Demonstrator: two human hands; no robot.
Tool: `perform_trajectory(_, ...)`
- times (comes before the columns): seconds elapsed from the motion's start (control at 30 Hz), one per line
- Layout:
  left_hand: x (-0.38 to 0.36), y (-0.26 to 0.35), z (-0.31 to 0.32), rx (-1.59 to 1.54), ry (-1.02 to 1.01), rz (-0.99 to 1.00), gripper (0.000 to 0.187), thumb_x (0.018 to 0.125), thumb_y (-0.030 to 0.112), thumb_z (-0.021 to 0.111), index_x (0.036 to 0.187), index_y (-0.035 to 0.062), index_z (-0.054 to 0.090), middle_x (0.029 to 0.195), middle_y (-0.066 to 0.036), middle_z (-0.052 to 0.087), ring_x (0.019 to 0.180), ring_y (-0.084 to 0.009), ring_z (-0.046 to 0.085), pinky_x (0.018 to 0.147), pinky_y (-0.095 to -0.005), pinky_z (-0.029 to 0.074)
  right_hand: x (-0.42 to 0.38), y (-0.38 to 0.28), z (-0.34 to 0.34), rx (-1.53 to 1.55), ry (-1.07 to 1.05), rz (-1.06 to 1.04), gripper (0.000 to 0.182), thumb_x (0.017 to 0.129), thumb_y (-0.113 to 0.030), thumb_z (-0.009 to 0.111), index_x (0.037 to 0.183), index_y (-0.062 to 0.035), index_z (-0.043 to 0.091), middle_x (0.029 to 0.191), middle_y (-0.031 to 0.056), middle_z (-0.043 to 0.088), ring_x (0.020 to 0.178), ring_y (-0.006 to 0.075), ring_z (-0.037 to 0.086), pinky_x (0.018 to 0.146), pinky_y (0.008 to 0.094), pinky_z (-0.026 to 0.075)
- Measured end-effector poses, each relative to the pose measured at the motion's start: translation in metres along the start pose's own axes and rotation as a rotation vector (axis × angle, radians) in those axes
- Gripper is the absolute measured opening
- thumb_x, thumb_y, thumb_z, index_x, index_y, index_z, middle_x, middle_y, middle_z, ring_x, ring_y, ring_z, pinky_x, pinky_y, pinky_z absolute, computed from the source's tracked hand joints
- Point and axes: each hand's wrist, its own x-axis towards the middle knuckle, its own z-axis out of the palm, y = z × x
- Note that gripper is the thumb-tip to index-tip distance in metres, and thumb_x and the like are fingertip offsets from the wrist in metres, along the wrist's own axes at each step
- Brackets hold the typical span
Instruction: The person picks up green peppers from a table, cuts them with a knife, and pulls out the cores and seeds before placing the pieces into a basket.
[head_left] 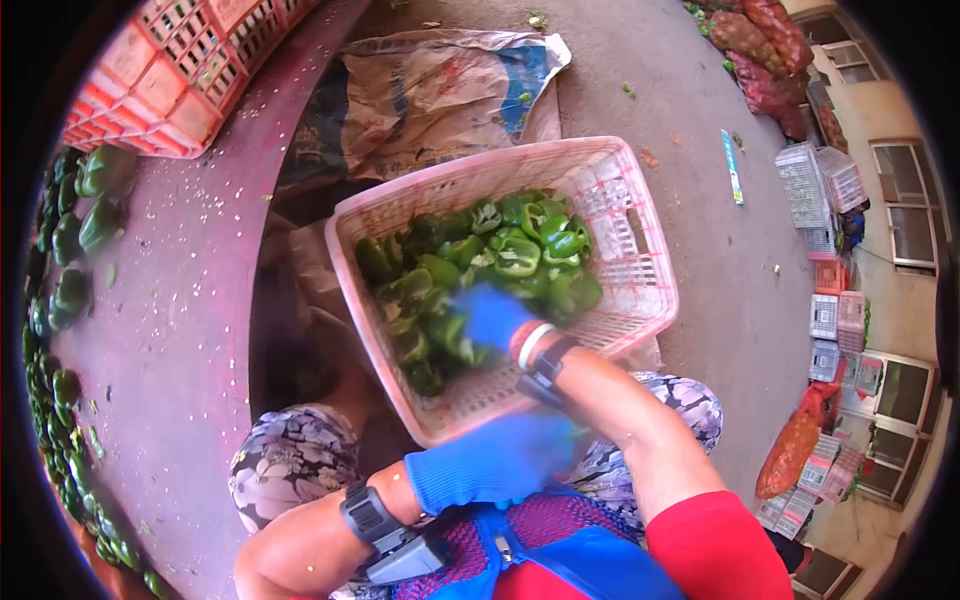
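Note:
A pink plastic crate [630, 290] sits in front of my knees, partly filled with green bell peppers [515, 257], some cut open with pale insides showing. My right hand [490, 316], in a blue glove, reaches down over the peppers at the near side of the crate; its fingers are smeared by motion. Close to my lap, just outside the crate's near rim, my left hand [495, 460] in a blue knitted glove points to the right. Its fingers are blurred too, and I cannot tell what it holds. A small greenish patch shows by its fingertips.
Whole green peppers [70, 290] lie along the left side on a pinkish surface [180, 270]. A red crate [170, 80] stands at the upper left. Beyond my crate lies a flattened sack [430, 100]. Stacked crates [805, 185] and filled red sacks [765, 60] line the right wall.

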Motion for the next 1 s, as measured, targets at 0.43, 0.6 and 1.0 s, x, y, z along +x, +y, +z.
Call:
perform_trajectory(0.43,0.002,0.022,-0.011,0.146,0.241,-0.011,0.016,0.105,0.021,0.051,0.105,0.0076,0.060,0.076,-0.002,0.064,0.057,-0.0089,0.059,0.052,-0.0260,0.050,-0.040,0.100,-0.179,-0.060,0.679,0.249,0.029,0.088,-0.028,0.069,0.110,-0.0086,0.068,0.086,0.0176,0.069,0.085,0.0372,0.067,0.079,0.0436,0.054)
perform_trajectory(0.6,0.009,0.020,-0.018,0.084,0.449,0.124,0.021,0.106,0.027,0.052,0.100,0.0081,0.058,0.073,-0.002,0.062,0.053,-0.0093,0.058,0.050,-0.0257,0.050,-0.039,0.069,-0.152,1.247,0.216,0.460,0.036,0.103,-0.038,0.057,0.111,-0.0044,0.067,0.077,0.0010,0.062,0.056,0.0130,0.052,0.052,0.0287,0.047)
perform_trajectory(1.0,-0.095,0.085,-0.008,-0.248,0.460,0.743,0.030,0.108,0.021,0.047,0.125,0.0006,0.059,0.091,-0.007,0.067,0.068,-0.0088,0.062,0.060,-0.0221,0.050,0.040,-0.230,-0.189,0.642,0.053,-0.351,0.039,0.097,-0.021,0.062,0.129,-0.0007,0.057,0.111,0.0129,0.063,0.095,0.0265,0.067,0.079,0.0406,0.055)
